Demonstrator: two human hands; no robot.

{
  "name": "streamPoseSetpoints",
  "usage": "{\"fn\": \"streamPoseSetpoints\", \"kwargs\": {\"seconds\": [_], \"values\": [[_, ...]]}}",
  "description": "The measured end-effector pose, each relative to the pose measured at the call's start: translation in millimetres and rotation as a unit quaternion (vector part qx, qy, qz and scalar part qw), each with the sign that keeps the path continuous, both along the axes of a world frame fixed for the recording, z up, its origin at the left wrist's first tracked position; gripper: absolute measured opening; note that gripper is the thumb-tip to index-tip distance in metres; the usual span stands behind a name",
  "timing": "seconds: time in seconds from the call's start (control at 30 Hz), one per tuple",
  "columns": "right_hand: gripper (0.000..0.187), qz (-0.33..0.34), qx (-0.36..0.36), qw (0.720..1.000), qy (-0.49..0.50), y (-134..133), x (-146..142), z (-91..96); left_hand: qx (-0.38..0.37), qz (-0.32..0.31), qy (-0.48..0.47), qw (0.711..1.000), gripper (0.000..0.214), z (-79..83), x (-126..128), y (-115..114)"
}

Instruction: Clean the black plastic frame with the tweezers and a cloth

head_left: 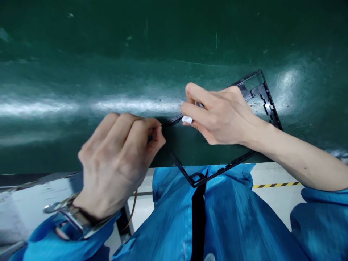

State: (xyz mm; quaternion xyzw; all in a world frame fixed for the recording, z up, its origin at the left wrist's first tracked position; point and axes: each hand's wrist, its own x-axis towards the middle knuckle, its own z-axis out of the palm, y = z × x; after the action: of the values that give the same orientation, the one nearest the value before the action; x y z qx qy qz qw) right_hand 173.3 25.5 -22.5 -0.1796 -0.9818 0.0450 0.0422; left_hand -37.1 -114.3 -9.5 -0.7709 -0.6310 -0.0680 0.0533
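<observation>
A thin black rectangular frame [268, 103] lies tilted on the green table [108, 65], one corner hanging over the near edge above my lap. My left hand [119, 159] is curled closed, its fingertips pinching the frame's left corner. My right hand [220, 114] rests over the frame's upper side, fingers closed on a small white piece [187, 119] held against the frame edge. A metal watch sits on my left wrist.
The green tabletop shows glare streaks and stretches far back. Below the table edge are my blue smock [225, 217], a pale floor with a yellow-black striped line [274, 185], and a grey ledge at lower left.
</observation>
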Motion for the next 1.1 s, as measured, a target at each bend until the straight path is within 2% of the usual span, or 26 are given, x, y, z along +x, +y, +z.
{"fn": "streamPoseSetpoints", "kwargs": {"seconds": [0.23,0.5,0.63,0.7,0.77,0.8,0.87,0.9,1.0,1.1], "values": [[0.026,-0.004,-0.030,0.999,0.015,0,1,-1.4,0.017,0.036,-0.049,0.998,0.011,-11.7,-4,-5],[0.029,-0.007,-0.066,0.996,0.059,1,1,-6.7,-0.024,0.131,-0.144,0.981,0.009,-2.3,-16,-9],[0.030,-0.017,-0.098,0.993,0.058,0,3,-6.4,-0.041,0.097,-0.176,0.979,0.025,-6.2,-25,-12],[0.031,-0.009,-0.099,0.993,0.061,0,5,-7.6,-0.030,0.058,-0.182,0.981,0.021,-10.8,-27,-12],[0.029,-0.001,-0.100,0.992,0.081,2,9,-9.1,-0.027,0.007,-0.184,0.982,0.005,-15.1,-28,-11],[0.028,0.001,-0.113,0.989,0.100,2,10,-9.5,-0.029,-0.019,-0.185,0.982,0.010,-16.9,-27,-10],[0.025,0.003,-0.177,0.971,0.161,4,13,-8.6,-0.034,-0.066,-0.180,0.981,0.031,-20.2,-24,-11],[0.024,0.002,-0.223,0.954,0.202,5,14,-7.3,-0.030,-0.083,-0.176,0.980,0.038,-22.0,-22,-12],[0.022,0.000,-0.368,0.871,0.324,5,15,-2.3,0.004,-0.104,-0.167,0.980,0.044,-28.7,-15,-15],[0.028,-0.012,-0.486,0.797,0.358,3,14,0.6,0.057,-0.106,-0.167,0.979,0.035,-35.8,-6,-13]]}}
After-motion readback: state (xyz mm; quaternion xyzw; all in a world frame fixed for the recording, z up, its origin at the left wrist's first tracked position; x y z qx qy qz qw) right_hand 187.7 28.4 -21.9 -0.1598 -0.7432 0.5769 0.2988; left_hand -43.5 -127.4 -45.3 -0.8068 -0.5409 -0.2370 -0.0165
